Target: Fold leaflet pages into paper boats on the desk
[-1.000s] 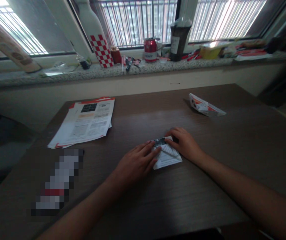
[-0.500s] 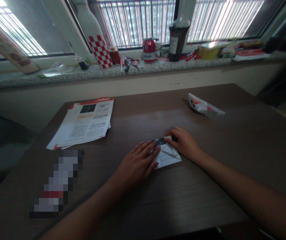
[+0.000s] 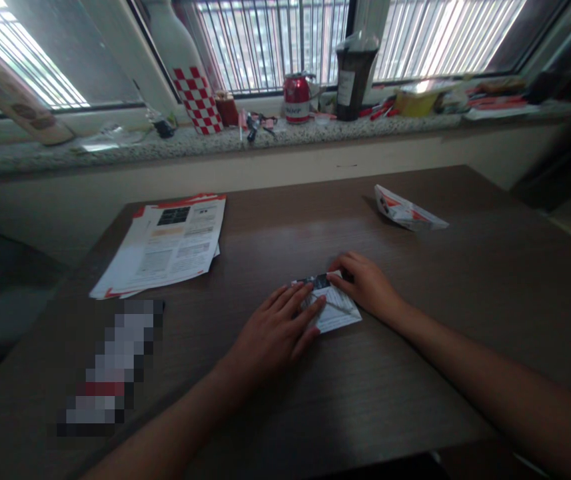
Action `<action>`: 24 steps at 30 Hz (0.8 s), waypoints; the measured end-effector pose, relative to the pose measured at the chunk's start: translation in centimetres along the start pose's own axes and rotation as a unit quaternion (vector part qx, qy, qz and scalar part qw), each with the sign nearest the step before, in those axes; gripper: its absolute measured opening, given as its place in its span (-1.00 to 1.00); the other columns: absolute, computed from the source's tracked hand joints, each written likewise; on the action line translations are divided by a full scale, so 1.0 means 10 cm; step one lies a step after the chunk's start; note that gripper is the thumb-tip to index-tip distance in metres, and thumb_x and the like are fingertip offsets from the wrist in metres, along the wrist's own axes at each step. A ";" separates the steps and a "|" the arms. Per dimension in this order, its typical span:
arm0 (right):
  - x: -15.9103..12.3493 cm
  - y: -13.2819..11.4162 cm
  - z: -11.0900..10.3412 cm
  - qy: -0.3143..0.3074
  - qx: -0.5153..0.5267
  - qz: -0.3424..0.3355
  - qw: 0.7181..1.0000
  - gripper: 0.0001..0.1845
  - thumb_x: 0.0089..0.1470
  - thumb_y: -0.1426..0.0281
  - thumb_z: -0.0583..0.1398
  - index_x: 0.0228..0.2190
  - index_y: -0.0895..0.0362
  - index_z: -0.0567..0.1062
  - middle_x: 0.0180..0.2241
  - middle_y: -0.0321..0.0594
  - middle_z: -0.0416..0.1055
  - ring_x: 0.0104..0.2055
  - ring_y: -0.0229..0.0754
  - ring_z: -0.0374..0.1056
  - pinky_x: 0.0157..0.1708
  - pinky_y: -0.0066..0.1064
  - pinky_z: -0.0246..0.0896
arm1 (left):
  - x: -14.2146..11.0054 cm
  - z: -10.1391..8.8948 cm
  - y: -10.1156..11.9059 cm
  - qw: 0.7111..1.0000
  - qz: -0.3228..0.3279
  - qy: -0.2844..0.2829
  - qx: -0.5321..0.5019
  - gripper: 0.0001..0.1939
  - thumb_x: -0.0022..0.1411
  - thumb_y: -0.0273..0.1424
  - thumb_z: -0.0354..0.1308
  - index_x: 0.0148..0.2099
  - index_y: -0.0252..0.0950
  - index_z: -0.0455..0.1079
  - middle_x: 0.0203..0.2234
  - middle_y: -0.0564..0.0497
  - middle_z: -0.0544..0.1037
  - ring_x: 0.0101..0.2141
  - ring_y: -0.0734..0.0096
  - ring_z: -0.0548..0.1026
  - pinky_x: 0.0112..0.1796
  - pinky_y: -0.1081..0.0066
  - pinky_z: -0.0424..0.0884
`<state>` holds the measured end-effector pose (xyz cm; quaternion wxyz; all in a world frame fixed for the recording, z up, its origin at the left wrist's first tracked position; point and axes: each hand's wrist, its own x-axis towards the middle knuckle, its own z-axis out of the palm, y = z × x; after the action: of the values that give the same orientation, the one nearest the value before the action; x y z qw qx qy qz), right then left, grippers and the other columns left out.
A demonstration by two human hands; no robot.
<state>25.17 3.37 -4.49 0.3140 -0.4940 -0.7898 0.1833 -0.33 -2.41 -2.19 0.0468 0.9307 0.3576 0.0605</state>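
A small folded sheet of printed paper (image 3: pixel 338 310) lies on the table between my hands, with a diagonal crease across it and a dark strip along its far edge. My left hand (image 3: pixel 280 323) rests flat on its left part, fingers stretched and a little apart, covering that side. At the far right corner, my right hand (image 3: pixel 362 280) has its thumb on the paper and its fingers curled round, pinching the edge. Farther back to the right stands a folded paper boat-like shape (image 3: pixel 408 210) with orange and white print.
A stack of printed sheets (image 3: pixel 175 253) lies at the back left of the brown table (image 3: pixel 285 230). Nearer is a pixelated oblong object (image 3: pixel 122 360). On the windowsill stand a checkered bottle (image 3: pixel 198 100), a red can (image 3: pixel 297 97) and a dark drink cup (image 3: pixel 352 83).
My left hand has shifted slightly on the paper, so more of the paper's far left edge shows. My right hand stays at the same corner. The camera view has moved a little.
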 end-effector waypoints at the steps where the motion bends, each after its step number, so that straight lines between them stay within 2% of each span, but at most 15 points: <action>1: 0.00 -0.01 0.00 0.000 -0.001 0.001 1.000 -0.97 0.26 0.41 0.30 -0.26 0.09 0.53 -0.25 -0.20 0.44 -0.19 -0.10 0.38 -0.17 -0.31 0.24 | 0.00 0.00 0.01 1.000 0.004 0.002 -0.001 -0.47 0.58 -0.16 -0.06 0.49 -0.12 0.12 0.44 -0.07 0.20 0.41 0.10 0.16 0.36 0.03 0.13; 6: -0.01 -0.02 -0.01 0.001 -0.011 0.002 1.000 -0.97 0.26 0.41 0.30 -0.25 0.09 0.54 -0.25 -0.19 0.44 -0.19 -0.11 0.39 -0.17 -0.31 0.25 | 0.04 -0.03 0.06 1.000 0.011 0.004 -0.018 -0.47 0.59 -0.16 -0.10 0.47 -0.22 0.15 0.40 -0.09 0.28 0.39 0.15 0.22 0.35 0.11 0.17; 11: 0.00 0.00 0.00 0.000 -0.006 -0.006 1.000 -0.99 0.27 0.42 0.29 -0.26 0.09 0.53 -0.25 -0.19 0.47 -0.18 -0.10 0.40 -0.14 -0.30 0.25 | 0.06 -0.06 0.10 0.999 0.020 0.008 -0.024 -0.49 0.59 -0.14 -0.10 0.47 -0.07 0.14 0.39 -0.09 0.29 0.39 0.15 0.21 0.34 0.03 0.16; 19: 0.01 0.02 0.01 -0.003 -0.014 -0.010 1.000 -0.96 0.26 0.41 0.31 -0.24 0.07 0.52 -0.26 -0.22 0.49 -0.21 -0.12 0.40 -0.19 -0.32 0.23 | 0.04 0.01 0.11 0.999 0.002 0.008 -0.031 -0.48 0.57 -0.15 -0.06 0.48 -0.07 0.14 0.42 -0.11 0.24 0.38 -0.03 0.21 0.31 -0.07 0.20; 24: 0.00 0.03 0.01 0.001 -0.006 -0.011 1.000 -0.98 0.27 0.41 0.29 -0.25 0.07 0.53 -0.24 -0.21 0.46 -0.18 -0.11 0.41 -0.17 -0.31 0.25 | 0.05 0.02 0.11 0.999 0.017 -0.007 -0.035 -0.47 0.59 -0.14 -0.11 0.49 -0.09 0.11 0.43 -0.05 0.23 0.41 0.10 0.17 0.34 0.01 0.15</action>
<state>25.24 3.51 -4.75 0.3138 -0.4872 -0.7960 0.1749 0.79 -2.90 -2.23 0.0805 0.9350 0.3388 0.0674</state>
